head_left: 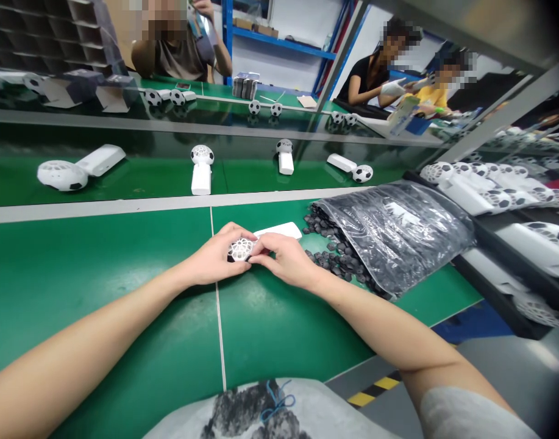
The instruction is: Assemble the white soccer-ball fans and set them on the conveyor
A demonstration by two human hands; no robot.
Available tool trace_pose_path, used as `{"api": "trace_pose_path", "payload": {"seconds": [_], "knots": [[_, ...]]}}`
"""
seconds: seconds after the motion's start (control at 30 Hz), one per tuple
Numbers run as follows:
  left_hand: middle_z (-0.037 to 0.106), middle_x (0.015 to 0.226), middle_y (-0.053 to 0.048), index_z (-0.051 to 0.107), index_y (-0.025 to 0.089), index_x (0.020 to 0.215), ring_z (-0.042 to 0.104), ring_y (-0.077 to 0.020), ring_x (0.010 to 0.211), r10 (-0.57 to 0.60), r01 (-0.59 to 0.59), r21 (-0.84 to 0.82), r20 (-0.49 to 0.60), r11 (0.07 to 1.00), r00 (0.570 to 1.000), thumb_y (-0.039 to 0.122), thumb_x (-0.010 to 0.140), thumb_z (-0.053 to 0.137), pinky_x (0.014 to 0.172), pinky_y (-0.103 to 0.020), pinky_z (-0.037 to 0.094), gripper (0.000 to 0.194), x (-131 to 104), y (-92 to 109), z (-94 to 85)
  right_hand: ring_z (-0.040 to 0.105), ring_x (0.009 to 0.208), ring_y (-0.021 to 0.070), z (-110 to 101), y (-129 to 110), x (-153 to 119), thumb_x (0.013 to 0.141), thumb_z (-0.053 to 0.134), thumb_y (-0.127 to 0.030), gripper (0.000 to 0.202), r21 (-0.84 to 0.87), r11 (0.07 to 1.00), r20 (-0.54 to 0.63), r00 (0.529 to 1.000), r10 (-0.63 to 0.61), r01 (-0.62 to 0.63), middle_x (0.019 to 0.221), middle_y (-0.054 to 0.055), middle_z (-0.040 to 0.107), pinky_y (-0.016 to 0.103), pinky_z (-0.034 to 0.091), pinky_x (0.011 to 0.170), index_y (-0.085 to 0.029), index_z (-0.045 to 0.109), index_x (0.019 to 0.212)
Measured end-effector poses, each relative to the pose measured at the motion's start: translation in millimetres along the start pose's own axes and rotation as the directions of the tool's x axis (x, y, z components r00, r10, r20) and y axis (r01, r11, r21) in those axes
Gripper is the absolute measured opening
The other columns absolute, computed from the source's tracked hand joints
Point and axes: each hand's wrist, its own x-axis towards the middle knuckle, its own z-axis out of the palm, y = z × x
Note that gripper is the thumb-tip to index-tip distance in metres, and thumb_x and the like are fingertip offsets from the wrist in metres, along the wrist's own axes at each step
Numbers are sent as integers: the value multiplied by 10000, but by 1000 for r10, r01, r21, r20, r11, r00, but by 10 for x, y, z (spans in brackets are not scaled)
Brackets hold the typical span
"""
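Note:
On the green table lies a white handheld fan (241,249) with a round, football-patterned grille; its white handle points to the right, partly behind my right hand. My left hand (214,255) is closed around the left side of the fan head. At the head's right rim, the thumb and fingers of my right hand (286,258) are pinched together; whatever sits between the fingertips is hidden. Just right of that hand, small black pieces (341,261) spill out of a clear plastic bag (398,222).
Beyond the table's pale edge, several football fans (202,171) lie on a green conveyor belt (153,177). Black trays (494,299) of fans are stacked at the right. A metal post (341,58) slants across the back. Several people sit on the far side.

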Motion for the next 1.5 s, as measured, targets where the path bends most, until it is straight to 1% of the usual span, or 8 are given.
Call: {"api": "trace_pose_path", "payload": {"seconds": [0.33,0.43,0.63,0.93,1.03,1.27,1.37,1.5], "knots": [[502,1022,-46,548,206,1009,514,-207,988,38,-40,-16,-127,999,991,189,653,613,916,-355,403,363,-42,-8,9,545,680,137,-126,134,42,712,713,-324,224,-77,992,-91,992,91,-98,764,-7,585,241,427,622,-192,548,786],[506,1083,-39,549,216,1026,522,-198,1014,-13,30,54,-283,998,959,192,645,627,936,-337,397,390,-2,-168,-262,567,805,192,-412,285,-136,817,573,-365,168,-221,967,-253,965,66,-124,872,52,601,313,457,730,-205,549,862],[468,1176,-133,490,132,1140,490,-250,1077,-189,392,173,-660,904,727,307,721,588,943,-378,380,465,345,-821,-1056,580,878,336,-757,985,-610,815,445,-486,294,-601,719,-290,934,209,-348,984,159,626,441,469,654,-265,558,971],[394,1338,-143,511,167,1193,242,-346,1282,-299,664,301,-716,684,631,329,787,513,1035,-478,199,437,119,-1260,-1829,621,787,308,-731,1186,-726,823,360,-199,293,-734,633,-110,963,247,-246,886,190,621,424,461,680,-246,643,885],[487,1193,-191,560,133,1128,428,-389,1128,-419,742,313,-668,592,615,285,618,671,936,-475,336,543,-112,-1322,-1995,631,745,285,-768,1146,-672,836,380,-188,262,-757,590,-96,941,323,-280,815,168,617,388,458,657,-212,637,877],[493,1056,-149,527,161,1152,579,-306,877,-513,766,355,-584,535,629,570,694,525,769,-400,456,614,-357,-955,-1812,618,739,210,-835,1170,-608,832,496,-203,162,-704,605,-119,902,415,-372,872,104,610,281,448,649,-149,615,927],[477,1095,-150,484,130,1198,597,-258,775,-535,649,419,-367,635,761,604,653,553,701,-361,480,726,-527,-637,-1473,604,709,202,-899,1081,-568,793,554,-173,77,-652,659,-86,900,427,-376,780,83,617,273,435,658,-147,619,823],[461,1196,-142,402,135,1282,588,-253,819,-305,319,566,-121,761,944,482,687,571,717,-368,480,709,-655,-331,-981,589,730,177,-899,791,-465,801,559,-177,61,-594,714,-65,907,417,-370,772,39,631,253,418,682,-182,608,765]]}}
